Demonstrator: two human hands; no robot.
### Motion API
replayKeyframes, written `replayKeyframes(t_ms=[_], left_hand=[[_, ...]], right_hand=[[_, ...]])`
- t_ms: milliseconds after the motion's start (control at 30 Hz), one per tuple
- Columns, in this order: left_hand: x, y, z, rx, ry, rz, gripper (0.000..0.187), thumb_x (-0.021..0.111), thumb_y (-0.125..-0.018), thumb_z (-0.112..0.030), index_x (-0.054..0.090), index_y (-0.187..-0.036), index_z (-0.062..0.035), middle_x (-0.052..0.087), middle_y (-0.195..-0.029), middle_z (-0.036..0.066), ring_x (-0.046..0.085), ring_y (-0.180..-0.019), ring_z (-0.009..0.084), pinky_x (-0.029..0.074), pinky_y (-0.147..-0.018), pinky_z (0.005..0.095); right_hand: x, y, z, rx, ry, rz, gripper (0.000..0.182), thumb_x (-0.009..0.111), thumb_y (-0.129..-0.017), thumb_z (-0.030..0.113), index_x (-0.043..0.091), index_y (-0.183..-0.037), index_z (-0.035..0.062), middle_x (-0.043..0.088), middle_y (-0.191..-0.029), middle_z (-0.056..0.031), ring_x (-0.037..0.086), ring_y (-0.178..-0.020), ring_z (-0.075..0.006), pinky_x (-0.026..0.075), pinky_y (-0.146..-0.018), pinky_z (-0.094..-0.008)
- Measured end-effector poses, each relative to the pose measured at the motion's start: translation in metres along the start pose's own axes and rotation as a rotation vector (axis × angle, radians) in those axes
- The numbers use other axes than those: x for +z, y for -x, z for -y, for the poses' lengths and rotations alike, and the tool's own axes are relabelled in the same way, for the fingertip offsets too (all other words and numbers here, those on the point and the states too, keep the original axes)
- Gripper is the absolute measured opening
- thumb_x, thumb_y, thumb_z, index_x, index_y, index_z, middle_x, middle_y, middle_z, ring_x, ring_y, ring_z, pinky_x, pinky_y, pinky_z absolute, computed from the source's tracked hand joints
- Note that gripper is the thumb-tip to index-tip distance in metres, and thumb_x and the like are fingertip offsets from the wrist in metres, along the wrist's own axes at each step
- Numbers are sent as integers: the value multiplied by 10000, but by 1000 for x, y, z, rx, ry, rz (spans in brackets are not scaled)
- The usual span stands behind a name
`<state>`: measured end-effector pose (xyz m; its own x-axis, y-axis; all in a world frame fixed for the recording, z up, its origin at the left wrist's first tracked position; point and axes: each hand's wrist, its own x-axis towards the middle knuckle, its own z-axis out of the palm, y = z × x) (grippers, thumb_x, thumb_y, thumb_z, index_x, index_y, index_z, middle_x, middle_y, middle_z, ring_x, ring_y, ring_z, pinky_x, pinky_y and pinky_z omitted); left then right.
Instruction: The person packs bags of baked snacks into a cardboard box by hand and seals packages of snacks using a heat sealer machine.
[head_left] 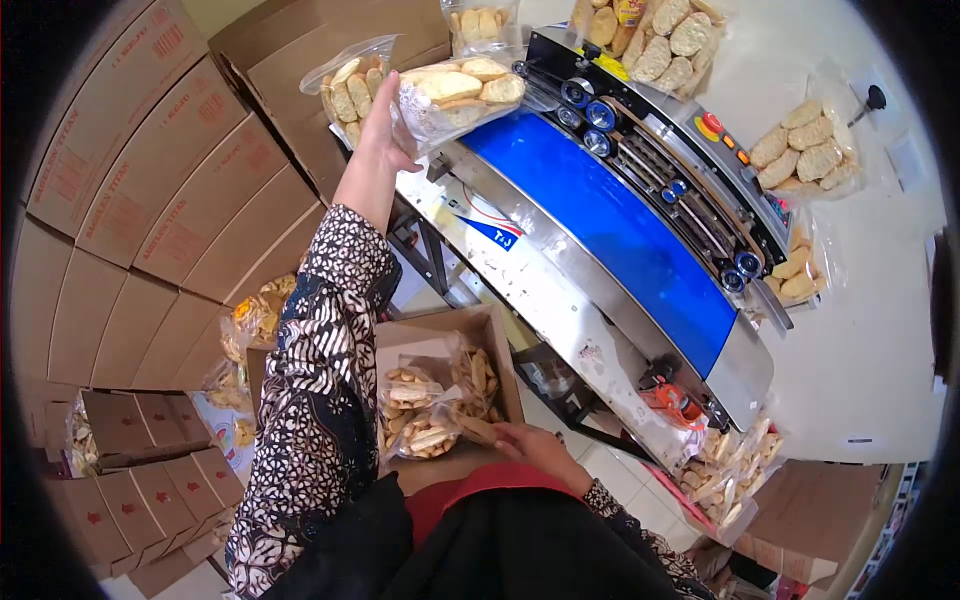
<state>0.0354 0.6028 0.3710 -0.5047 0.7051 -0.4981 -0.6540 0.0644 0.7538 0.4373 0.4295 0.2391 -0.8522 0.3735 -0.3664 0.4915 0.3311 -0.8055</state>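
My left hand (378, 145) reaches up to the left end of the blue belt sealing machine (600, 230). It grips the side of a clear plastic bag of toasted bread pieces (455, 88), thumb below and fingers upright. Beside it, partly behind my fingers, stands another clear bag of bread (350, 95). My right hand (545, 455) is low near my waist, at the edge of an open cardboard box (505, 375) with filled bread bags (425, 430) inside. Its fingertips close at a flat brown piece whose kind I cannot make out.
Stacked cartons (150, 150) rise on the left. Filled bread bags (805, 145) lie on the white table (850, 330) behind the machine. A red button (710, 122) sits on its panel. More bags (735, 470) are piled at its right end. Bagged yellow snacks (255, 315) lie by the cartons.
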Motion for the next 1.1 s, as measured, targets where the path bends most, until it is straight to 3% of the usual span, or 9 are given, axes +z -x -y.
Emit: replayKeyframes(t_ms=[167, 267, 500, 700, 733, 800, 867, 933, 1100], left_hand=[[-2, -10, 12, 197, 282, -62, 830, 694, -647, -339, 159, -1255, -153, 332, -1248, 169, 369, -1145, 329, 299, -877, 585], [1, -2, 36, 540, 358, -164, 779, 685, -662, -226, 139, -1197, -72, 359, -1123, 168, 454, -977, 237, 414, -801, 377], [-36, 55, 110, 1087, -105, -434, 668, 655, -677, -135, 274, -1216, -34, 367, -1157, 152, 385, -1065, 232, 313, -915, 328], [-128, 152, 136, 824, 254, 176, 797, 620, -598, -387, 275, -1232, -49, 389, -1198, 156, 404, -1127, 281, 348, -960, 407], [-139, 178, 138, 686, 228, 204, 795, 593, -607, -419, 275, -1227, -39, 400, -1187, 168, 423, -1108, 290, 354, -954, 401], [-176, 205, 166, 519, 198, 251, 810, 570, -606, -460, 274, -1219, -21, 398, -1187, 175, 422, -1112, 293, 353, -954, 395], [-184, 243, 197, 291, 228, 268, 820, 547, -616, -495, 275, -1215, -4, 402, -1179, 170, 429, -1104, 279, 361, -940, 385], [-181, 274, 222, 212, 103, 262, 856, 522, -627, -560, 267, -1227, -6, 360, -1209, 176, 394, -1136, 282, 315, -968, 389], [-198, 271, 247, 378, -22, 186, 778, 484, -726, -520, 238, -1265, -16, 232, -1312, 186, 261, -1230, 290, 220, -1010, 419]], right_hand=[[-9, 0, 25, -9, 85, -27, 307, 516, -820, 247, 518, -1021, 15, 563, -852, -197, 531, -830, -356, 440, -718, -405], [-8, -7, 28, -84, 151, -3, 368, 554, -800, 241, 495, -1111, 53, 576, -900, -169, 560, -821, -322, 456, -698, -371], [-47, -25, 74, -229, 123, -233, 329, 595, -766, 130, 518, -1074, 42, 557, -960, -160, 548, -867, -319, 449, -745, -341], [-127, -48, 96, -362, 76, -847, 613, 669, -713, 214, 396, -1226, 19, 414, -1239, -149, 426, -1115, -268, 339, -912, -368], [-135, -51, 90, -349, 70, -817, 613, 669, -713, 214, 396, -1226, 19, 414, -1239, -149, 426, -1115, -268, 339, -912, -368], [-144, -61, 88, -329, -1188, -418, 821, 693, -691, 260, 225, -1330, 44, 322, -1320, -127, 379, -1165, -247, 325, -936, -372], [-114, -60, 55, 82, -1096, 98, 1012, 731, -642, 299, 66, -1362, 46, 275, -1350, -110, 332, -1204, -231, 281, -980, -365], [-72, -52, 29, -31, -899, 504, 1095, 772, -573, 294, 53, -1355, 27, 281, -1344, -109, 305, -1221, -216, 247, -1006, -354], [-51, -42, 51, 210, -1063, 327, 1147, 812, -484, 253, 88, -1343, 20, 303, -1321, -123, 309, -1222, -234, 237, -1019, -358]])
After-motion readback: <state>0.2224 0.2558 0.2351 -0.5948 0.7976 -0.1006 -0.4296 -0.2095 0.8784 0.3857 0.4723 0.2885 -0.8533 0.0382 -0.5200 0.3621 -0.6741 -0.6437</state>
